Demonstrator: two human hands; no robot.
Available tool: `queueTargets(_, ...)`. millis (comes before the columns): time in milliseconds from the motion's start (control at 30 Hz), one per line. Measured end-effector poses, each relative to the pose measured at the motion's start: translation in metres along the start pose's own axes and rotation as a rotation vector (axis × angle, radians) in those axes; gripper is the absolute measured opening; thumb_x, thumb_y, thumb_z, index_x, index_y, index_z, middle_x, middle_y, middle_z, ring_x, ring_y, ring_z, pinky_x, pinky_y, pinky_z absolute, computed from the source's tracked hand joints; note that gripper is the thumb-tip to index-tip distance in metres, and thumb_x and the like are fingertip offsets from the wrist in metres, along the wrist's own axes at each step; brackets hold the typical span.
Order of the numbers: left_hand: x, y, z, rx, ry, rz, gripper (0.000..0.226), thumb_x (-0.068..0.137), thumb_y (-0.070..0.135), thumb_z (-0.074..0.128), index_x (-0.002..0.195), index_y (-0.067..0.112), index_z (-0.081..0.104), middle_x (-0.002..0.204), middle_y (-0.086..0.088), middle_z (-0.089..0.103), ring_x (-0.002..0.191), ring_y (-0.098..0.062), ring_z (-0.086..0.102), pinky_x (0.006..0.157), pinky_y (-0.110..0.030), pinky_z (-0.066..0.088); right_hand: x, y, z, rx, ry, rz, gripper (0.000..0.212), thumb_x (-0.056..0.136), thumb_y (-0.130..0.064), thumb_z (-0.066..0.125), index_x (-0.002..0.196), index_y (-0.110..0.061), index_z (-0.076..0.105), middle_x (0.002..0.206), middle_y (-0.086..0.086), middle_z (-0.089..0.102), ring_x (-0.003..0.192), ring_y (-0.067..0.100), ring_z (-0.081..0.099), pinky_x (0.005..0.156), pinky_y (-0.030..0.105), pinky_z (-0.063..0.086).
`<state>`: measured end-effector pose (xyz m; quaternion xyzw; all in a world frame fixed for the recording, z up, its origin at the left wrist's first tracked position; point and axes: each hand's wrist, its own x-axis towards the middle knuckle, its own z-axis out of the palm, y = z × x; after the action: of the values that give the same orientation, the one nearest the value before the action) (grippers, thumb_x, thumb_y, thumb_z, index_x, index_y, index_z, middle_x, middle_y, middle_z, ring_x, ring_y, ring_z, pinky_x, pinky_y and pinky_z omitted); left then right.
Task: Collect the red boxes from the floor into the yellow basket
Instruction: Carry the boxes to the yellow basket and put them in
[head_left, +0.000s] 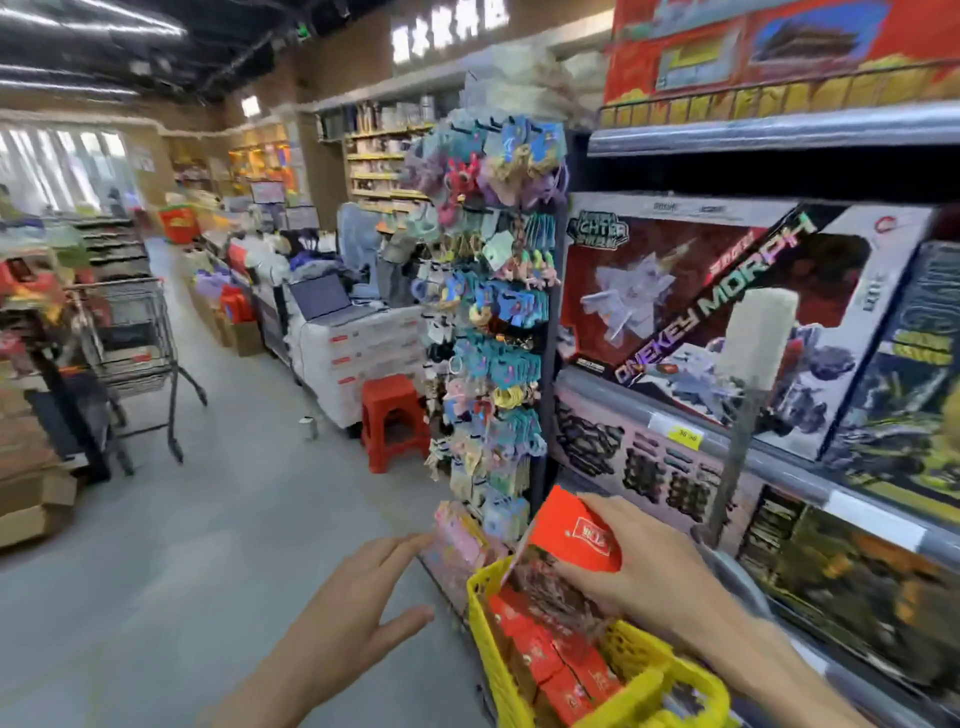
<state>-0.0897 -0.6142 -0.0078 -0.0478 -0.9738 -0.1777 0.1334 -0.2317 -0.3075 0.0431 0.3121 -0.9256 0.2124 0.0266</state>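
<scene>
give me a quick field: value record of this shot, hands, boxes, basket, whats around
setting: shop aisle, toy shelves on the right
right hand: grips a red box above the basket
left hand: open, fingers spread, holding nothing
yellow basket: at bottom right, already holds several red boxes
nearby: red stool, hanging trinket rack, shopping cart
image quality: blurred by motion

Shop aisle. Right hand (639, 566) grips a red box (571, 535), tilted, over the yellow basket (644, 680). More red boxes (550, 660) packed inside the basket. Left hand (358, 608) hovers just left of it, fingers spread, holding nothing. Toy shelf (779, 457) at right; red stool (392, 421) and shopping cart (140, 353) beyond.
</scene>
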Motion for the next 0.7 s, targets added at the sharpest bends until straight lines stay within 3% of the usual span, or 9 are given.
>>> queueTargets(300,0.185,-0.071,0.081,-0.176,-0.175,0.308,0.073,0.091,0.077,0.037,0.151,0.036,0.029,0.15,0.02,0.032,0.138,0.0,0.028,0.113,-0.031,0.03,0.073,0.056,0.043,-0.081,0.027,0.327,0.097,0.069,-0.091,0.042,0.149,-0.041,0.023,0.143,-0.02,0.04,0.129,0.005,0.044,0.096,0.024,0.041)
queueTargets(400,0.22,-0.085,0.106,-0.241,-0.261,0.367,0.064,0.091,0.076,0.041,0.146,0.05,0.024,0.143,0.019,0.04,0.132,0.005,0.031,0.107,-0.027,0.035,0.091,0.078,0.064,-0.093,0.034,0.426,0.101,0.066,-0.095,0.036,0.149,-0.039,0.021,0.143,-0.018,0.039,0.132,0.007,0.041,0.098,0.026,0.039)
queueTargets(500,0.254,-0.104,0.127,-0.222,-0.33,0.407,0.061,0.09,0.077,0.041,0.143,0.058,0.018,0.138,0.021,0.044,0.125,0.002,0.038,0.1,-0.024,0.036,0.109,0.097,0.091,-0.096,0.014,0.54,0.099,0.071,-0.089,0.044,0.151,-0.036,0.019,0.152,-0.011,0.034,0.138,0.011,0.036,0.105,0.029,0.036)
queueTargets(633,0.303,-0.133,0.168,-0.211,-0.434,0.466,0.077,0.08,0.09,0.025,0.146,0.05,0.021,0.143,0.033,0.022,0.13,0.013,0.016,0.107,-0.02,0.024,0.122,0.125,0.129,-0.086,-0.028,0.647,0.1,0.069,-0.092,0.041,0.149,-0.035,0.024,0.15,-0.013,0.038,0.131,0.01,0.044,0.099,0.028,0.041)
queueTargets(700,0.325,-0.146,0.196,-0.196,-0.554,0.508,0.079,0.08,0.091,0.024,0.147,0.05,0.018,0.151,0.033,0.015,0.137,0.012,0.01,0.115,-0.03,0.025,0.127,0.139,0.147,-0.079,-0.042,0.702,0.103,0.068,-0.095,0.034,0.151,-0.037,0.021,0.152,-0.015,0.035,0.132,0.01,0.043,0.1,0.029,0.041)
